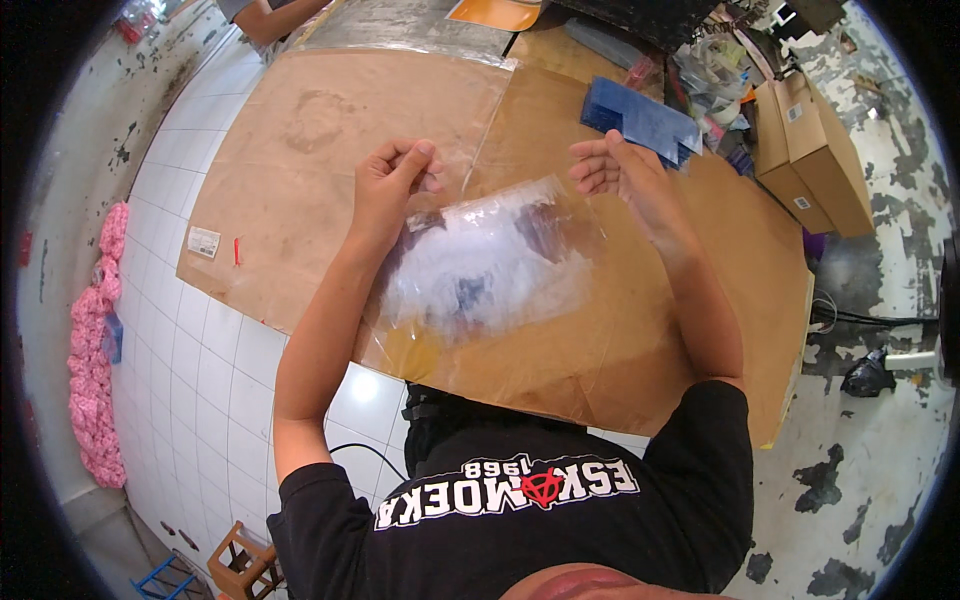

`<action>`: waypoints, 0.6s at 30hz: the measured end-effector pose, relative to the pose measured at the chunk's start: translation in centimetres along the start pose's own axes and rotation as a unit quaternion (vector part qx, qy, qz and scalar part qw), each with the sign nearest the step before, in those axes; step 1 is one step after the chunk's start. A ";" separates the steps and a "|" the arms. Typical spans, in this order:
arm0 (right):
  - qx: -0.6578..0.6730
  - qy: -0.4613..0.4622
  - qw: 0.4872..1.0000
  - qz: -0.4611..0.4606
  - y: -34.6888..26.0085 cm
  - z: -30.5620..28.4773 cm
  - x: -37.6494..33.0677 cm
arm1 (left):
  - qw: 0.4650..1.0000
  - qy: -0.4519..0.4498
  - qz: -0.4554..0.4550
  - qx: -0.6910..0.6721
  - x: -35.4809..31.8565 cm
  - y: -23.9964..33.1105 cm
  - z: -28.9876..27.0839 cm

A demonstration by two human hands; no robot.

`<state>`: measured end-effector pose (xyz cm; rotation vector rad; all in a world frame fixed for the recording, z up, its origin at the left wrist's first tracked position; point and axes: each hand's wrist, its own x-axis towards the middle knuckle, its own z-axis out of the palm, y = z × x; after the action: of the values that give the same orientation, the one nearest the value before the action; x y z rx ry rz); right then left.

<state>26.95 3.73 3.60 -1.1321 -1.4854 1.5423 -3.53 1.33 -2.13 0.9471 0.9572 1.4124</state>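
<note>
Both hands are raised over a brown-covered table [290, 200], on either side of a clear plastic bag or sheet [480, 265] with a whitish, shiny surface. My left hand [400, 178] is at its upper left, the fingers curled in and the thumb against them. Faint clear film seems to show beside those fingertips, but I cannot make out what they hold. My right hand [620, 170] is off the upper right corner, its fingers loosely bent and nothing visible in them. Just beyond it lies a stack of flat blue pieces [640, 115].
Cardboard boxes [810, 150] and heaped plastic packaging [710, 75] crowd the far right. A white label [203, 242] and a small red strip [237, 252] lie at the table's left. Another person's arm [280, 18] shows at the far left. Pink bundles [98, 370] line the left wall.
</note>
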 end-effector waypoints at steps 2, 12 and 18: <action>-0.002 0.000 1.000 0.000 0.0 0.2 0.0 | 1.000 0.001 -0.003 -0.006 0.1 -0.1 -0.1; -0.041 -0.007 0.998 -0.039 0.4 0.9 -0.3 | 0.999 -0.027 -0.016 0.007 -0.2 0.1 0.3; -0.059 0.008 0.997 -0.058 0.9 1.5 -0.2 | 0.998 -0.051 -0.008 0.030 -0.6 0.4 0.5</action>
<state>25.72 2.94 2.69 -1.1022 -1.6192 1.3791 -3.18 0.69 -1.58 1.0434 0.9334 1.3153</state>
